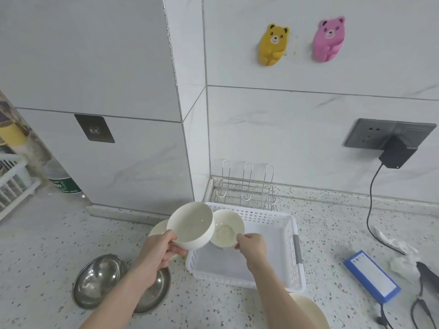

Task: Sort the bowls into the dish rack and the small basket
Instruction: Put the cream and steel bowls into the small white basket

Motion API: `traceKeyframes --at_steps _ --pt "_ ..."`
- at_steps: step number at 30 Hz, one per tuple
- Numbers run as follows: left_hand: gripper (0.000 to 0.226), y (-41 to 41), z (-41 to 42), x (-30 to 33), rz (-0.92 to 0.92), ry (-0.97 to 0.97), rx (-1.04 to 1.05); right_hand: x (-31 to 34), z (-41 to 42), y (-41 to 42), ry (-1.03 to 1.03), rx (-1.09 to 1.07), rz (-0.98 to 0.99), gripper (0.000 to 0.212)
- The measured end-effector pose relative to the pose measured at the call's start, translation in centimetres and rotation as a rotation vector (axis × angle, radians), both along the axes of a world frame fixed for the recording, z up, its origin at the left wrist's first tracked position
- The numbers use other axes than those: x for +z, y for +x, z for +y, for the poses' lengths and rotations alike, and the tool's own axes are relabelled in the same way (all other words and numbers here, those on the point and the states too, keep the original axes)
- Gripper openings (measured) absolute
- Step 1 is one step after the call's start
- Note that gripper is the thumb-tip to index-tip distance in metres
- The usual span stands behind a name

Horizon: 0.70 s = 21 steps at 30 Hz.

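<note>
Bowls fill both our hands above the white basket [266,236]: left hand [158,254] fingers clamp the deep white bowl [191,225] over its left rim, right hand [253,245] fingers pinch the shallow bowl [228,227], tilted, likely for placing inside.

One head-worn view looks forward and down, close over the counter [332,233], facing the tiled wall [285,115] corner.

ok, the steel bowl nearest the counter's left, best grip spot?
Pinch the steel bowl at its left rim, coming from above: it sits upright, mouth up, that edge bare. Its right side touches a second steel bowl under the left hand's arm.
</note>
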<state>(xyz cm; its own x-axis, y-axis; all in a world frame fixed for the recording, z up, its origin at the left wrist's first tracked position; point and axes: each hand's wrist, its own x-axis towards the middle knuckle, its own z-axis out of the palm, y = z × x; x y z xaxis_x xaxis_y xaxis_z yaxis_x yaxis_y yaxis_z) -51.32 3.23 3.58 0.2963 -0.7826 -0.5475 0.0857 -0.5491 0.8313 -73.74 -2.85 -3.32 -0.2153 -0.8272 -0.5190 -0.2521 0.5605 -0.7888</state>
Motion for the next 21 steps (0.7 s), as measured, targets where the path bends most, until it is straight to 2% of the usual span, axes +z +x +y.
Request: traceKeyframes --at_steps 7,12,15,16,19,21 --pt "0.02 -0.8 -1.0 -0.3 -0.065 0.008 -0.021 -0.2 -0.2 0.5 -0.003 0.047 -0.061 0.019" --pt "0.021 -1.7 -1.9 -0.5 -0.101 0.0 -0.1 1.6 -0.2 -0.6 0.112 0.198 -0.087 0.04" --pt "0.021 -2.6 -2.7 -0.6 -0.157 -0.014 -0.137 2.4 0.1 -1.5 -0.027 0.155 0.126 0.053" --pt "0.022 -3.0 -3.0 -0.7 -0.171 -0.022 -0.149 2.7 0.4 -1.7 -0.097 0.104 0.124 0.051" --pt "0.025 -4.1 -4.0 -0.9 -0.212 -0.05 -0.19 4.0 1.1 -1.9 -0.233 0.07 -0.079 0.033" --pt "0.025 -4.7 -4.5 -1.0 -0.226 -0.058 -0.209 4.4 1.2 -1.7 -0.255 0.127 -0.119 0.03"
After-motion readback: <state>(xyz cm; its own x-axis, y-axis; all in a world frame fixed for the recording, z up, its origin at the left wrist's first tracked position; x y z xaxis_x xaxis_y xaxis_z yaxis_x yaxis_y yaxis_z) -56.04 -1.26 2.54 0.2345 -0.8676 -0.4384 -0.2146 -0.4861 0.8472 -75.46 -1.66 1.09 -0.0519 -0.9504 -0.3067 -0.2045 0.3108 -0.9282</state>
